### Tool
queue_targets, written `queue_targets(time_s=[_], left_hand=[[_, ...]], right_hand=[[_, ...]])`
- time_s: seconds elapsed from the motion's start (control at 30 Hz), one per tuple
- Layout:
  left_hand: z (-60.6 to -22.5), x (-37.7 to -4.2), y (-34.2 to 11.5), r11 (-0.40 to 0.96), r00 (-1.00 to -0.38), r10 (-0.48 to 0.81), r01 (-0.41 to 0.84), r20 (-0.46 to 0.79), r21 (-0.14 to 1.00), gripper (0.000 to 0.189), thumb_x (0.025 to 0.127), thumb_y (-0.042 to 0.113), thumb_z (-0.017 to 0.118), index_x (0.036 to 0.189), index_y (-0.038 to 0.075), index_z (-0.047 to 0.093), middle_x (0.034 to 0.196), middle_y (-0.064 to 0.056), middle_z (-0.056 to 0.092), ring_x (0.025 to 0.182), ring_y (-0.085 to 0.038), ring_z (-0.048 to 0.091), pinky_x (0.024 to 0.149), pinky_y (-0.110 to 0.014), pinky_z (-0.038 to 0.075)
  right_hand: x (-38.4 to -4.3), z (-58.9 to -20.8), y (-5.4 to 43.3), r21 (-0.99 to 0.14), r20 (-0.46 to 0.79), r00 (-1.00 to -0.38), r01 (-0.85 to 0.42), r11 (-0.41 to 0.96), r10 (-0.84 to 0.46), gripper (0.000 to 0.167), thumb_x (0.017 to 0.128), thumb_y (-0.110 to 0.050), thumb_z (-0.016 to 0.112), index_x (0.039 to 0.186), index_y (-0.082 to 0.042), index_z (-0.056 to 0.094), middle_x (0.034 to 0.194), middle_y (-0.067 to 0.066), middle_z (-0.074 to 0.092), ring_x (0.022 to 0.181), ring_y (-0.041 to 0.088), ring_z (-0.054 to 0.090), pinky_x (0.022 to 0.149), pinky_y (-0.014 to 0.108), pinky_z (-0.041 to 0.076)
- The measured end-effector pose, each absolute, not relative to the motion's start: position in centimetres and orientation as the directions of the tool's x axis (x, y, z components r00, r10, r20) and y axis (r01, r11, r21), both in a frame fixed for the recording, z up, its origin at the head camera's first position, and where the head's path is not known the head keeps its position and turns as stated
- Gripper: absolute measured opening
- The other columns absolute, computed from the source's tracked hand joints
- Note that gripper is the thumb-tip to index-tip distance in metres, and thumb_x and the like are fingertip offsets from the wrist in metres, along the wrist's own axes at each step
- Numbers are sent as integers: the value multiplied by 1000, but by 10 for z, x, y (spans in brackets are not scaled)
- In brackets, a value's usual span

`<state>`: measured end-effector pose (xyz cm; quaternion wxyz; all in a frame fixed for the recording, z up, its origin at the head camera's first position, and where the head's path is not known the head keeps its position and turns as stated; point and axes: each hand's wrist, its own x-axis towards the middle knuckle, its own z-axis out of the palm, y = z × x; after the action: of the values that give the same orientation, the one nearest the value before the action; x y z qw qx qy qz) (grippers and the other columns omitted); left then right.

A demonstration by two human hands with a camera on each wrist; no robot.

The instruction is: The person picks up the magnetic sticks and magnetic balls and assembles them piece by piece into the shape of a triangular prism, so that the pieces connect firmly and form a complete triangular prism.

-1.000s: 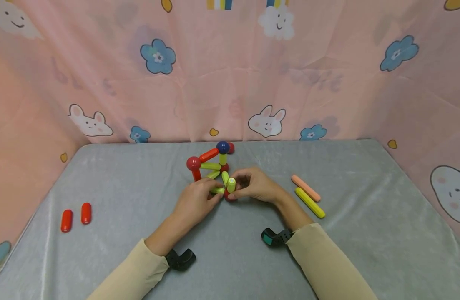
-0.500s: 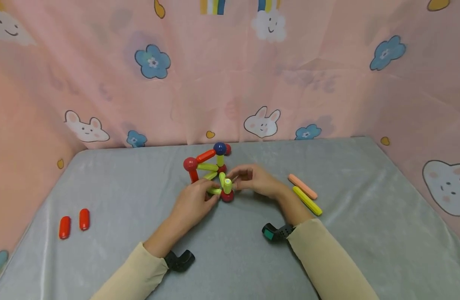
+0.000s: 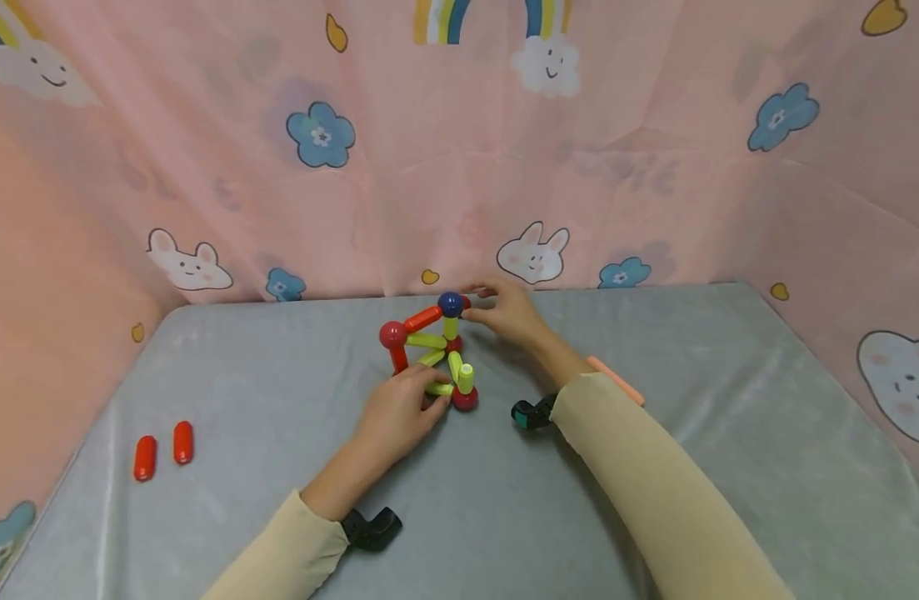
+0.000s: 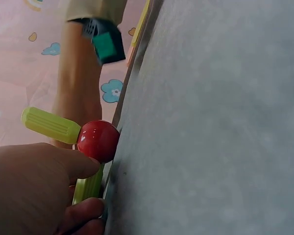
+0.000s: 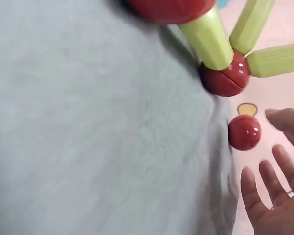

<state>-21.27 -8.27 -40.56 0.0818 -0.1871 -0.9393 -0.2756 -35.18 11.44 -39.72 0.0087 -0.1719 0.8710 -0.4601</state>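
A frame of magnetic rods and balls stands mid-table, with a blue ball [image 3: 450, 304] and a red ball [image 3: 393, 335] on top, joined by a red rod [image 3: 423, 319]. My left hand [image 3: 399, 412] pinches a lying yellow-green rod [image 4: 88, 188] beside the front red ball [image 4: 98, 142]. From that ball rises another yellow-green rod [image 3: 466, 379], its upper end bare. Behind the frame, my right hand [image 3: 507, 315] has its fingers spread around a loose red ball [image 5: 245, 132], thumb and fingers apart from it in the right wrist view.
Two short red rods [image 3: 146, 458] lie at the left of the grey cloth [image 3: 264, 500]. An orange rod [image 3: 616, 381] lies at right, partly behind my right sleeve [image 3: 639, 467]; a yellow rod [image 4: 141, 27] shows in the left wrist view. A pink curtain [image 3: 429, 192] hangs behind the table.
My right hand has left the front upright rod and moved back toward the loose red ball. Its sleeve now covers the yellow rod in the head view. My left hand keeps its pinch.
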Motion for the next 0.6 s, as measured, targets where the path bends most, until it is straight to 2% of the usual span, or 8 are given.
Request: queue_targets(time_s=[0.1,0.27,0.37,0.47,0.6], left_hand=[[-405,-212,-82,776,-915,309,400,259,488,21,90,20,76,110,14,75,103,0,73,73,-6,59,68,-23,52],[-409,-211,-78,772,-908,319,415,271,482,19,93,20,73,110,14,75,104,0,73,80,-10,62,72,-29,55],[-410,-212,-77,761,-903,317,425,292,490,18,93,19,72,110,14,76,104,0,74,82,-11,63,74,-30,55],[-410,-213,-78,740,-905,290,418,311,527,15,92,16,72,107,14,76,101,0,73,76,-9,61,70,-26,54],[-409,-213,-81,717,-914,251,396,318,573,13,92,14,71,104,14,76,96,1,72,71,-8,56,66,-23,51]], right_hand=[[-360,-400,107,-765,131,-930,-316,561,-344,43,90,-18,76,130,-9,64,136,14,64,128,36,57,106,54,49],[-364,-409,103,-743,140,-917,-347,573,-374,31,91,-5,70,121,-1,69,124,18,68,114,34,62,105,47,51],[-362,-411,105,-760,156,-937,-317,567,-313,27,91,-4,69,117,1,70,121,19,69,111,33,65,103,46,52],[-357,-409,107,-787,160,-955,-277,552,-251,30,92,-8,71,121,-1,70,125,18,69,115,33,65,102,46,53],[-343,-399,108,-898,143,-982,-180,401,-122,36,92,-15,74,126,-4,69,126,17,68,110,26,68,91,38,59]])
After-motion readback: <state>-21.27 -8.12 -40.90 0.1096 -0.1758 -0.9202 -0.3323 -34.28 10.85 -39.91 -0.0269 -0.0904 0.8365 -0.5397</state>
